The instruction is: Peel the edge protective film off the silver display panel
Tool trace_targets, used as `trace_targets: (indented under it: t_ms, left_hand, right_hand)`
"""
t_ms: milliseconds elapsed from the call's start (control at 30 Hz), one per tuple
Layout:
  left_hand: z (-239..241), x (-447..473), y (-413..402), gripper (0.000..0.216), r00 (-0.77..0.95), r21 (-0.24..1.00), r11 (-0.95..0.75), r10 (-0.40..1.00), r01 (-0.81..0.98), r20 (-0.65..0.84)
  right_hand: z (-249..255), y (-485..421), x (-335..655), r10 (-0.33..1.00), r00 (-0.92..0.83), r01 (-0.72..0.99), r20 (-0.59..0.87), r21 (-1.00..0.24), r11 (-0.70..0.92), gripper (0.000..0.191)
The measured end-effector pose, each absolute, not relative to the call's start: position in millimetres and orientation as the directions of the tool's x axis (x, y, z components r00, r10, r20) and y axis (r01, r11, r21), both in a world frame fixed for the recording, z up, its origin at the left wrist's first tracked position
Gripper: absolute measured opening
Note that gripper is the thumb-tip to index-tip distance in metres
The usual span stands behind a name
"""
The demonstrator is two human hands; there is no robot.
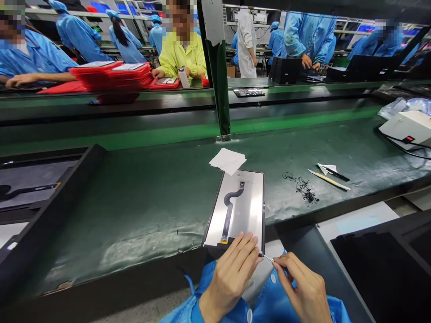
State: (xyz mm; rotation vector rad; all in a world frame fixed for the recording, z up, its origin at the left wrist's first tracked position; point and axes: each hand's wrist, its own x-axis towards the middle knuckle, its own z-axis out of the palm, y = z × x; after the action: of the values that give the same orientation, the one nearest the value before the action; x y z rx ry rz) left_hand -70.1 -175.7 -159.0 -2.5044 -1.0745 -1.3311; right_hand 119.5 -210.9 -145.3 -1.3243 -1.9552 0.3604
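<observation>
Head view, looking down: where is the display panel (251, 206)?

Partly on the worktop (151, 193), its near end jutting past the front edge, its far edge meeting the white papers (227, 158).

What could go wrong?

I'd worry about the slim tool (268, 258) at the near right corner. Too steep or hard a push could make its tip skid and nick the panel's rim, or catch the left hand (235, 269) just beside it. Pressing down on the overhang might also tip or flex the panel.

Anything else?

Sideways sliding could rub the ribbon cable (227, 220), and the black scraps (305, 190) to the right could scratch the panel if it were dragged over them.

How are the hands posed?

Left lies palm down over the near end, fingers stretched and close together; whether it also grips from below, I can't tell. The right hand (303, 282) comes in low from the right, wrist bent inward, fingers pinched narrow on the tool, its tip pointing left at the corner.
</observation>
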Motion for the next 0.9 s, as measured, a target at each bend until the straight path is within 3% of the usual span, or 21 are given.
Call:
trace_targets:
  t_ms: [200,400,667,900]
  left_hand:
    - [-162,-71,-175,0.013,0.372,0.211,-0.754,0.522,0.621,0.768]
    - [-161,-71,-175,0.013,0.37,0.216,-0.757,0.52,0.616,0.77]
    - [-162,-71,-175,0.013,0.369,0.228,-0.755,0.53,0.614,0.763]
    - [-162,-70,-175,0.012,0.37,0.229,-0.753,0.535,0.617,0.76]
  right_hand:
    - [-149,-210,118,0.953,-0.129,0.588,0.273,-0.753,0.295,0.023]
    - [-145,-202,119,0.974,-0.037,0.539,0.223,-0.816,0.207,0.031]
    - [-140,-204,125,0.883,-0.196,0.645,0.426,-0.622,0.443,0.016]
    - [-131,-201,124,0.827,-0.251,0.703,0.503,-0.493,0.513,0.022]
